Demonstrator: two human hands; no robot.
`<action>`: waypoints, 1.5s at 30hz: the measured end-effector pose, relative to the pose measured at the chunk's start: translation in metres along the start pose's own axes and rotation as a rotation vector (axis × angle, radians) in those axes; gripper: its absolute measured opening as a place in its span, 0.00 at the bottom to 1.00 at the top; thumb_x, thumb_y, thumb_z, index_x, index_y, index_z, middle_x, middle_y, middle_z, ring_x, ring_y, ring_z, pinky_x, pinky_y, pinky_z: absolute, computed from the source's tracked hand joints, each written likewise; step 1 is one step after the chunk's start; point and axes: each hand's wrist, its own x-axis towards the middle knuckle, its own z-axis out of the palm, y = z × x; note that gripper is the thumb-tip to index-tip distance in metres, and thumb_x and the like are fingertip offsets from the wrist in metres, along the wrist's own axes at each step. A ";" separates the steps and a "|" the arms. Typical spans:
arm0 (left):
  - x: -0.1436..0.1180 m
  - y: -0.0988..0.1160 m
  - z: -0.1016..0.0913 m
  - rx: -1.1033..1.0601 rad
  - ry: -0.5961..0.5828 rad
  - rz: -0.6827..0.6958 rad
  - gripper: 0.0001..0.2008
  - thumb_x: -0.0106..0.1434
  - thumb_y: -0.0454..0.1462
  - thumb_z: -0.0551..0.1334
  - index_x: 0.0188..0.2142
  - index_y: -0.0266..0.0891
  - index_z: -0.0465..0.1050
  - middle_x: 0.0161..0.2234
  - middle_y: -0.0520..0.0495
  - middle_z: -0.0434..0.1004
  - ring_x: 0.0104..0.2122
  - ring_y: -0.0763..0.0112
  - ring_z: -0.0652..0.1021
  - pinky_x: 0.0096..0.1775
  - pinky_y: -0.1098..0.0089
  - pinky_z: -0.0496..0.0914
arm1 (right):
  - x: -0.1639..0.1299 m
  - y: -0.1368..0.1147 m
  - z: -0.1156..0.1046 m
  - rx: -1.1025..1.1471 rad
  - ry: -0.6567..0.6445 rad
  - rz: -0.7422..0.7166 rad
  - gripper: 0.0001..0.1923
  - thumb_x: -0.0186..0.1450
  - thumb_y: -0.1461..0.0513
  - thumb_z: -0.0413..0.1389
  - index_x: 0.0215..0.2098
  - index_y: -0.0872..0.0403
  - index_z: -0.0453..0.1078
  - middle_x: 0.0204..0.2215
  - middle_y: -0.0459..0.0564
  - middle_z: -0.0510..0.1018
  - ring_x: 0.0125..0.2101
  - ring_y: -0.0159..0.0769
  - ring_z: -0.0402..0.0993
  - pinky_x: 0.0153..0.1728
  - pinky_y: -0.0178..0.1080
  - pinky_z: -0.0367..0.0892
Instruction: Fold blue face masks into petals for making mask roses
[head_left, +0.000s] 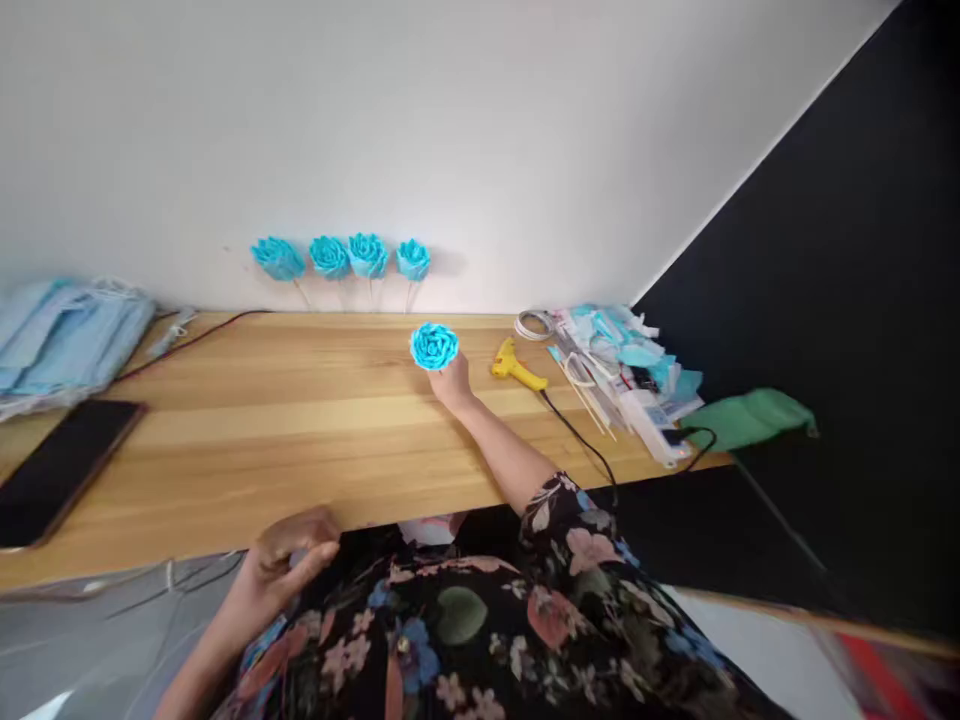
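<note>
My right hand (452, 381) reaches out over the wooden table (247, 440) and holds a turquoise paper rose (433, 346) upright, facing me. Several matching roses on sticks (346, 256) lean against the white wall just beyond it. My left hand (289, 553) rests at the table's near edge with the fingers curled and the thumb out; nothing shows in it. A yellow glue gun (516, 366) lies just right of my right hand, its black cord trailing toward me.
A pile of scraps, sticks and tape (622, 370) crowds the table's right end, with a green cloth (750, 418) past the edge. A black phone (60, 468) lies at the left front, and stacked blue masks (67, 335) behind it.
</note>
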 end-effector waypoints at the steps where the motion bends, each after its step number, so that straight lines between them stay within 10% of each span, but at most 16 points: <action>1: 0.006 0.000 0.002 0.025 0.003 0.031 0.10 0.68 0.34 0.62 0.29 0.40 0.74 0.29 0.50 0.80 0.31 0.71 0.80 0.36 0.75 0.74 | 0.000 0.000 -0.001 0.013 0.001 -0.016 0.07 0.64 0.64 0.58 0.38 0.53 0.77 0.41 0.54 0.83 0.45 0.46 0.79 0.47 0.44 0.74; 5: 0.045 0.005 0.008 0.109 -0.005 0.134 0.16 0.66 0.37 0.66 0.53 0.46 0.77 0.49 0.44 0.82 0.51 0.61 0.80 0.52 0.64 0.74 | -0.001 -0.002 -0.004 0.056 0.007 -0.055 0.06 0.66 0.63 0.57 0.35 0.51 0.77 0.38 0.51 0.84 0.44 0.44 0.79 0.47 0.42 0.73; 16: 0.207 -0.024 0.050 -0.032 0.308 0.096 0.15 0.61 0.41 0.64 0.46 0.39 0.79 0.46 0.41 0.79 0.42 0.64 0.79 0.42 0.65 0.75 | -0.001 -0.011 -0.015 0.146 0.019 -0.071 0.18 0.73 0.53 0.50 0.36 0.51 0.79 0.38 0.52 0.84 0.43 0.42 0.79 0.46 0.41 0.72; 28: 0.237 -0.034 0.058 -0.082 0.402 0.270 0.09 0.61 0.40 0.67 0.38 0.39 0.80 0.47 0.41 0.78 0.50 0.58 0.76 0.55 0.57 0.68 | -0.004 -0.008 -0.018 0.110 0.042 -0.042 0.18 0.72 0.54 0.50 0.36 0.52 0.78 0.37 0.55 0.84 0.41 0.43 0.80 0.42 0.42 0.73; 45: 0.233 -0.056 0.062 -0.387 0.460 0.151 0.13 0.55 0.48 0.71 0.26 0.40 0.79 0.37 0.43 0.81 0.47 0.54 0.78 0.56 0.52 0.71 | -0.008 -0.009 -0.017 -0.006 -0.085 -0.133 0.17 0.73 0.56 0.49 0.33 0.51 0.75 0.34 0.54 0.80 0.40 0.42 0.76 0.44 0.42 0.71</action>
